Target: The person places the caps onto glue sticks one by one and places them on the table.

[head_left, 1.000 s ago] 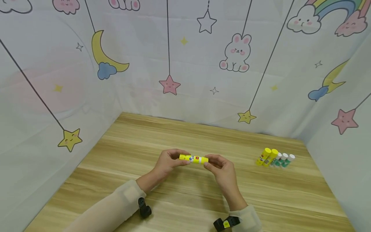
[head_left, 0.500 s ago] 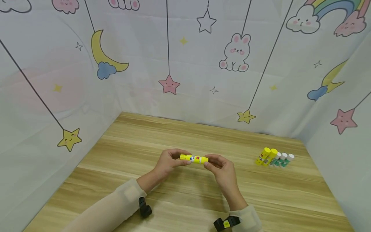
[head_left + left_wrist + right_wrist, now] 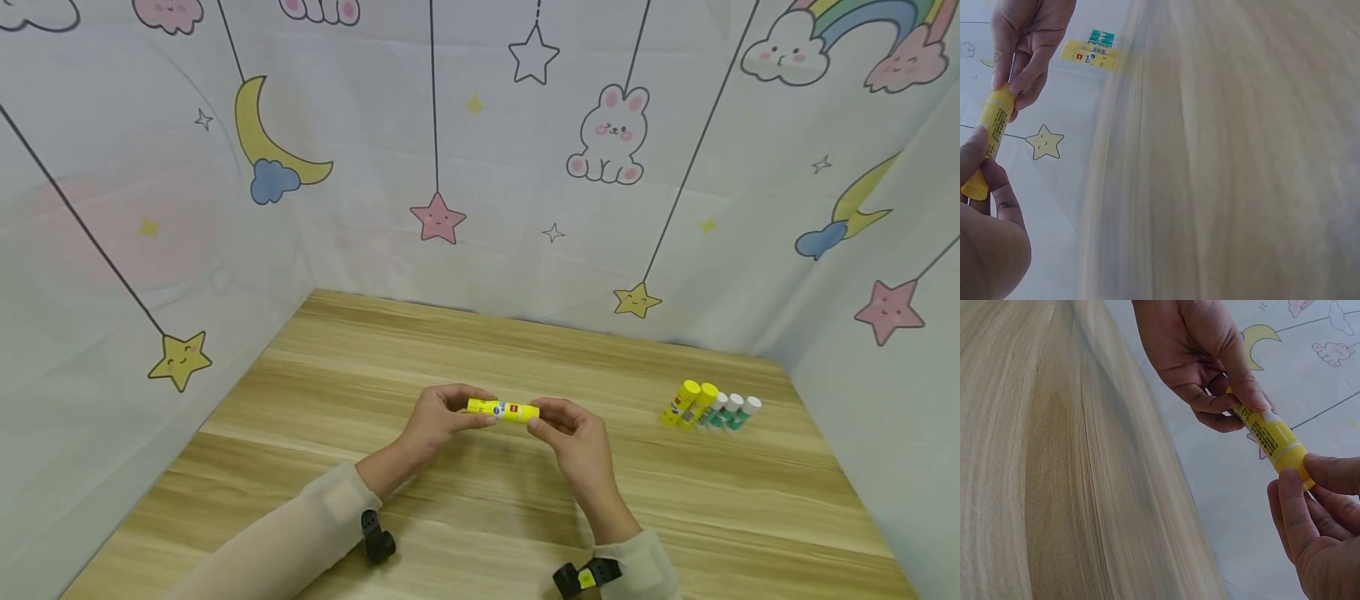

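A yellow glue stick (image 3: 504, 410) is held level above the table, its printed label facing the head camera. My left hand (image 3: 437, 421) pinches its left end between thumb and fingers. At the other end, my right hand (image 3: 581, 446) grips the yellow cap with thumb and fingertips. A narrow pale band (image 3: 1287, 452) shows between cap and body in the right wrist view. From the left wrist, the glue stick (image 3: 997, 119) appears slanted between both hands. Fingers cover parts of both ends.
Two yellow glue sticks (image 3: 690, 405) stand upright at the table's right rear. Beside them are 3 small white-capped green tubes (image 3: 738, 412). The wood-grain table (image 3: 375, 350) meets patterned curtains (image 3: 495, 275) at the back and sides.
My left hand has shifted very slightly right with the glue stick's left end. The white band near the cap looks narrower. My right hand and the standing sticks look unchanged.
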`<control>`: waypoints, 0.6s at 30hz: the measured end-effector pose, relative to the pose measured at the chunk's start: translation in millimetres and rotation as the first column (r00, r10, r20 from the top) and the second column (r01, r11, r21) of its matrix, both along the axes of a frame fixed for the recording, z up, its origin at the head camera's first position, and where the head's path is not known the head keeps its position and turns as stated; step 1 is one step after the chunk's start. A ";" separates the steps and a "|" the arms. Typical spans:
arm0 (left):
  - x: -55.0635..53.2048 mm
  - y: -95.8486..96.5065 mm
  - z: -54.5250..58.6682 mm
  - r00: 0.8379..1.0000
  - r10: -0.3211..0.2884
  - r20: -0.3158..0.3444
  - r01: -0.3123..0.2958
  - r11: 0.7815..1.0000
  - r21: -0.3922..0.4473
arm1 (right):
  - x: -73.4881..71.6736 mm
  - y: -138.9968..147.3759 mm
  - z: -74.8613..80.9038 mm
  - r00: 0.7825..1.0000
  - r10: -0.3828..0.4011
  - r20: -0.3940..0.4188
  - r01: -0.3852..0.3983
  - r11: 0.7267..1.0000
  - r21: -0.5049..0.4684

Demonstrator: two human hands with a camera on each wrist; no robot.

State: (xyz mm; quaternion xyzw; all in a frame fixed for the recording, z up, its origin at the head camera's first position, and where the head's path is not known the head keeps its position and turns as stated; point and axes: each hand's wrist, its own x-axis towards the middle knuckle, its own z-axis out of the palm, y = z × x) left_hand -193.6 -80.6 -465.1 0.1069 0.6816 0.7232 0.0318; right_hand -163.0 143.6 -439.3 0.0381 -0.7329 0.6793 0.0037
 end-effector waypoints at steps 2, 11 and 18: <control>0.2 0.2 0.4 1.000 0.001 -0.004 -0.001 1.000 0.000 | -0.1 -0.1 0.0 1.000 0.004 -0.002 -0.004 1.000 -0.006; 3.0 3.6 1.9 1.000 0.016 -0.021 -0.016 1.000 -0.013 | 1.4 -0.7 1.9 1.000 -0.003 0.006 0.004 0.998 -0.057; 5.1 6.6 4.1 0.999 0.036 -0.017 -0.036 0.999 -0.038 | 0.7 -0.6 0.4 1.000 -0.024 0.008 0.024 0.997 -0.075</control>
